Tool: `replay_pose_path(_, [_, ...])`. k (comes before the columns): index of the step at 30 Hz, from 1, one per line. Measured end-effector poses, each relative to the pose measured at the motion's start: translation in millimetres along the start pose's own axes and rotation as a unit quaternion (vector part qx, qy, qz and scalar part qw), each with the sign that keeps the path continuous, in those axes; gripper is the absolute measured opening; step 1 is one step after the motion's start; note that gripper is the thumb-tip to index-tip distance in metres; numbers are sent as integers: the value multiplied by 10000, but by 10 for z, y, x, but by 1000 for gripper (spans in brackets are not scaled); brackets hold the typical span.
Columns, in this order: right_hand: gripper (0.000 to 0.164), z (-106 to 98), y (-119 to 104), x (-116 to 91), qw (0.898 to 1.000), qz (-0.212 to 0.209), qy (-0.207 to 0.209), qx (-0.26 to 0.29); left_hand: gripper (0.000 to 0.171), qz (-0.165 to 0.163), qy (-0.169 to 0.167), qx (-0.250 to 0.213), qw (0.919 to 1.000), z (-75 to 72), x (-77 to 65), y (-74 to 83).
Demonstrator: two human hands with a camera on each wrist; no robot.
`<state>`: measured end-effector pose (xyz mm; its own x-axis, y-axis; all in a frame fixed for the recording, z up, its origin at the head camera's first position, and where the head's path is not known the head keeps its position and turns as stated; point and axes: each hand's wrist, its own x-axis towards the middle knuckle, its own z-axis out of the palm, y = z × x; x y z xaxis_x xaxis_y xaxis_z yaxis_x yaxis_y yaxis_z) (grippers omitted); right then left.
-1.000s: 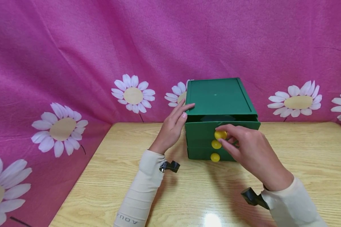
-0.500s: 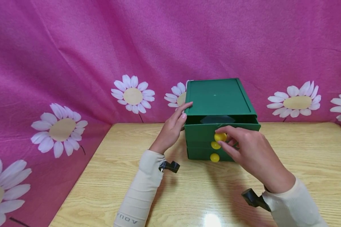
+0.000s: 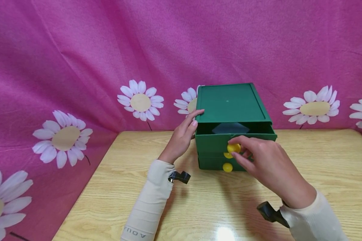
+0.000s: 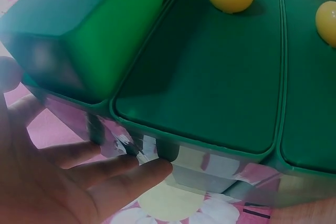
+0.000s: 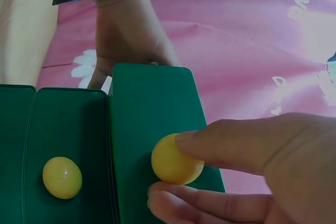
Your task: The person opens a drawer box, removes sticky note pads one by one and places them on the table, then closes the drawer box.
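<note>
A green drawer box (image 3: 232,103) with yellow knobs stands on the table. Its top drawer (image 3: 211,144) is pulled partway out, and a pale, whitish shape (image 3: 230,128) shows in the gap; what it is I cannot tell. My right hand (image 3: 268,164) pinches the top drawer's yellow knob (image 5: 170,161) between thumb and fingers. Against the box's left side rests my left hand (image 3: 179,140), its fingers (image 4: 131,182) extended along the side wall. The two lower drawers are closed; their knobs show below, the middle knob (image 5: 62,178) partly covered in the head view.
The box sits on a light wooden table (image 3: 132,160). Behind it hangs a pink cloth (image 3: 175,50) with white daisies, close to the box's back. Black wrist mounts (image 3: 181,176) stick out from both sleeves.
My right hand has drawn the top drawer further out toward me, and the gap above it has widened. The left hand stays at the box's side, nearly unmoved.
</note>
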<state>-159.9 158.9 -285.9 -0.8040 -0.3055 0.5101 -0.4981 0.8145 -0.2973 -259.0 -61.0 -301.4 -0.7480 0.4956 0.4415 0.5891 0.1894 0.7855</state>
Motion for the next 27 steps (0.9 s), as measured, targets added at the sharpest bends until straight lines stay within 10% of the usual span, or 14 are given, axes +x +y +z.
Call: replay_pose_path(27, [24, -106, -63, -73, 9989, -431, -42, -180, 41, 18, 0, 49, 10000, -2, -3, -23])
